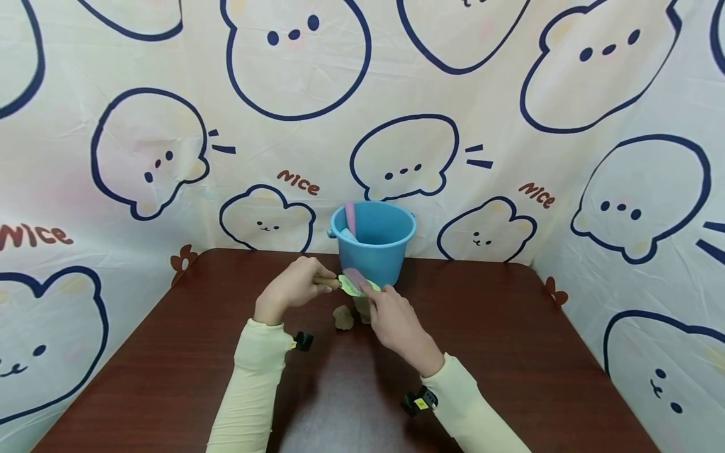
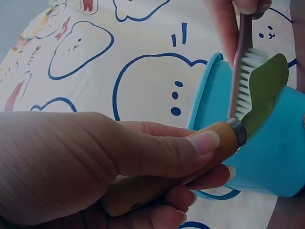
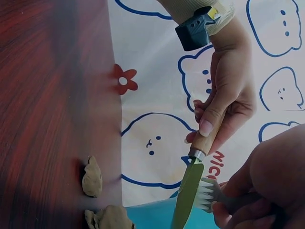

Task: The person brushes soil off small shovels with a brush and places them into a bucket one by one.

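Observation:
My left hand (image 1: pixel 291 290) grips the wooden handle (image 2: pixel 181 174) of a small trowel with a green blade (image 2: pixel 270 78). In my right hand (image 1: pixel 401 326) is a brush (image 2: pixel 237 81) with a pinkish back and white bristles. The bristles touch the trowel's blade in the left wrist view. Both tools are held up off the table, in front of a blue bucket (image 1: pixel 376 259). Below them on the table lie two brown lumps (image 3: pixel 92 177), one partly hidden by my right hand in the head view.
A pink handle-like piece (image 1: pixel 350 218) and a light blue piece (image 1: pixel 348 235) stick up inside the bucket, which stands near the back edge of the dark wooden table (image 1: pixel 487 327). A white cloth (image 1: pixel 317 145) printed with bear faces hangs behind and at both sides.

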Available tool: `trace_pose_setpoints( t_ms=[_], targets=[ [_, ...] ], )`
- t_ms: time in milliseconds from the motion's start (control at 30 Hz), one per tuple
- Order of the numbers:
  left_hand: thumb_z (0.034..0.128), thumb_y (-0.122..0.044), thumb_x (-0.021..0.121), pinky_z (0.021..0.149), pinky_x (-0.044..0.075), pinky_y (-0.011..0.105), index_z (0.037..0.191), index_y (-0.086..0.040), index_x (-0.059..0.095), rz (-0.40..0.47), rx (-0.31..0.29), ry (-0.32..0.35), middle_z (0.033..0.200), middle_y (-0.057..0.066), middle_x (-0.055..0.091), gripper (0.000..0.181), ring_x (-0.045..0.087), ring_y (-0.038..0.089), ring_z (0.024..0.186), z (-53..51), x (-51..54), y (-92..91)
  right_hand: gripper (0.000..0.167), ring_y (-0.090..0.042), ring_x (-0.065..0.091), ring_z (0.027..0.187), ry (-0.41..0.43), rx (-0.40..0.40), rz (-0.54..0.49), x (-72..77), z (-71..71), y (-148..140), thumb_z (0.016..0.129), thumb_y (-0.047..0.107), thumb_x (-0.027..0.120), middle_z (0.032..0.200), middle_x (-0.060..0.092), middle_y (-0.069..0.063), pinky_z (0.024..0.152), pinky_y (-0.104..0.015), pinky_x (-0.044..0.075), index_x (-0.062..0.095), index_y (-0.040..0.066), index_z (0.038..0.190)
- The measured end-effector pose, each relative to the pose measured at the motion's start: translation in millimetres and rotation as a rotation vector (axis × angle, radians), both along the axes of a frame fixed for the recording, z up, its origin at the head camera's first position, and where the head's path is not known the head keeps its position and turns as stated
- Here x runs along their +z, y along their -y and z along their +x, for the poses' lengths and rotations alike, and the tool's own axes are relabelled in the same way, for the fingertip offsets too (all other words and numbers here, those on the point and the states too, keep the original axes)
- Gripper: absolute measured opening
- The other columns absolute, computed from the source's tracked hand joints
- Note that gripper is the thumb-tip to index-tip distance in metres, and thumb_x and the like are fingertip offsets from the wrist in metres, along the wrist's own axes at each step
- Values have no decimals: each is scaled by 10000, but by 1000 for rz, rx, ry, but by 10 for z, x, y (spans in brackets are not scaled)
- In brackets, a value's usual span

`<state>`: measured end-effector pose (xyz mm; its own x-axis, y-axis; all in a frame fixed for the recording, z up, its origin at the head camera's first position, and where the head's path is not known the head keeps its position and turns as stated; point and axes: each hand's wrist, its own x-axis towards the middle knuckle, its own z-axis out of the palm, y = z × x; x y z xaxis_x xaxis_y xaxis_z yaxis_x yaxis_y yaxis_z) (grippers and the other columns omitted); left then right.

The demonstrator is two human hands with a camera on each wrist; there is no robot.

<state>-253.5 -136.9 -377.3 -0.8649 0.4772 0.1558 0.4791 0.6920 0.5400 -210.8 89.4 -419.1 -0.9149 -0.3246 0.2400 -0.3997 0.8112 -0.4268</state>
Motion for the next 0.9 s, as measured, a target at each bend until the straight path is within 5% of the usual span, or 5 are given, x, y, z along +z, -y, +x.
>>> trace_pose_setpoints(
  t_ms=[500,900],
  targets=[
    [915,-43,738,911,577,445,1151,-25,769,19,16,0,1106,128,763,239,741,252,1023,-11,3,43,421,-187,488,662,-23,-62,14,3,-71,-132,1017,65,568,971,625,-165,472,-287,428,601,135,1431],
    [934,-37,714,932,565,455,1198,-5,741,37,34,6,1099,99,769,267,745,231,1015,20,46,94,454,-197,475,693,-14,-80,17,26,-144,-264,1013,45,549,834,555,-107,520,-297,429,580,153,1453]
  ],
)
